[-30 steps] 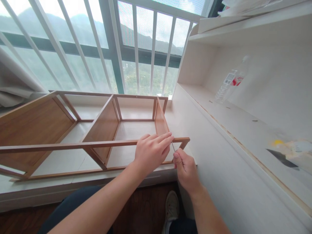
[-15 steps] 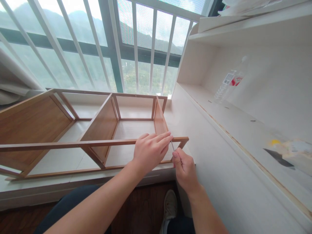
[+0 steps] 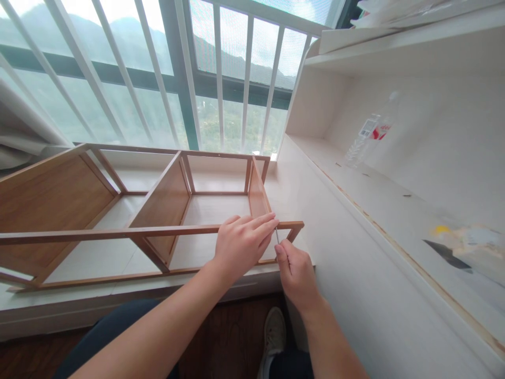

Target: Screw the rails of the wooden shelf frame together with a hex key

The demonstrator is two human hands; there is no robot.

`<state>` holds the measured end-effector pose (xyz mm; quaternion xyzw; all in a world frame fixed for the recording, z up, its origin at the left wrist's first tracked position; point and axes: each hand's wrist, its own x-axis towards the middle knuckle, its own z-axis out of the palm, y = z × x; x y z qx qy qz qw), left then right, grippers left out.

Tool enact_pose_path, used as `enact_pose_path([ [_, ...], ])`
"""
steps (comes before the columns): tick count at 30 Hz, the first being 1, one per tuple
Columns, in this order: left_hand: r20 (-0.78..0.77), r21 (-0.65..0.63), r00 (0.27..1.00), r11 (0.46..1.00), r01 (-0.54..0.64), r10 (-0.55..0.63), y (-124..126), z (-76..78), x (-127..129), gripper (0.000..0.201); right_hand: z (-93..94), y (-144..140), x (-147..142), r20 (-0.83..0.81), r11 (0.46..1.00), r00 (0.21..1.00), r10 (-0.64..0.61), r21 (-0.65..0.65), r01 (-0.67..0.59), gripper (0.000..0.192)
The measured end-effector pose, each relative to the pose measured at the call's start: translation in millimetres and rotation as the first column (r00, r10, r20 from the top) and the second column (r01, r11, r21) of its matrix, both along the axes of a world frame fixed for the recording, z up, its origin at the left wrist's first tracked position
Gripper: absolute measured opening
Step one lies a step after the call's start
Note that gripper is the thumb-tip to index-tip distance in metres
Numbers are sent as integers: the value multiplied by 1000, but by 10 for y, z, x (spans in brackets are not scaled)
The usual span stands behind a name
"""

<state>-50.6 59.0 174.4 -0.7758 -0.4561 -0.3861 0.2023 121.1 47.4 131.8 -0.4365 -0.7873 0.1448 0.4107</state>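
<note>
A brown wooden shelf frame (image 3: 158, 231) with several panels lies on its side along the white window sill. My left hand (image 3: 240, 239) grips its near rail, fingers stretched together over the top where a small panel (image 3: 258, 192) meets the rail; the thumb is hidden. Close by on the right, my right hand (image 3: 296, 271) is closed around a tool with a thin metal shaft (image 3: 277, 235), like a screwdriver. Its handle is hidden in the fist. The shaft points up at the rail beside my left fingertips, and its tip is hidden there.
A white cabinet side (image 3: 335, 221) rises close to my right arm. Its shelf holds a plastic bottle (image 3: 373, 129) and a clear bag (image 3: 473, 239) with a dark flat piece (image 3: 445, 255). White window bars (image 3: 246, 79) stand behind the frame. A shoe (image 3: 275, 331) is on the wooden floor below.
My right hand and the tool have shifted slightly left, and the shaft stands a little more upright. My left hand keeps its place on the rail.
</note>
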Motion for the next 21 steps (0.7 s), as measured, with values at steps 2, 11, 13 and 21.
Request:
enact_pose_path([
  [2, 1, 0, 1000, 1000, 2, -2, 1, -2, -1, 20, 22, 1, -3, 50, 999, 999, -19, 36, 17, 38],
  [11, 9, 1, 1000, 1000, 4, -4, 11, -20, -2, 21, 173, -47, -22, 175, 989, 977, -118, 104, 101, 40],
  [13, 7, 0, 1000, 1000, 4, -4, 10, -23, -4, 21, 189, -53, -15, 177, 988, 975, -136, 103, 119, 40],
  [21, 20, -26, 1000, 999, 22, -22, -5, -32, -10, 21, 220, -60, -14, 153, 986, 978, -142, 113, 125, 41],
])
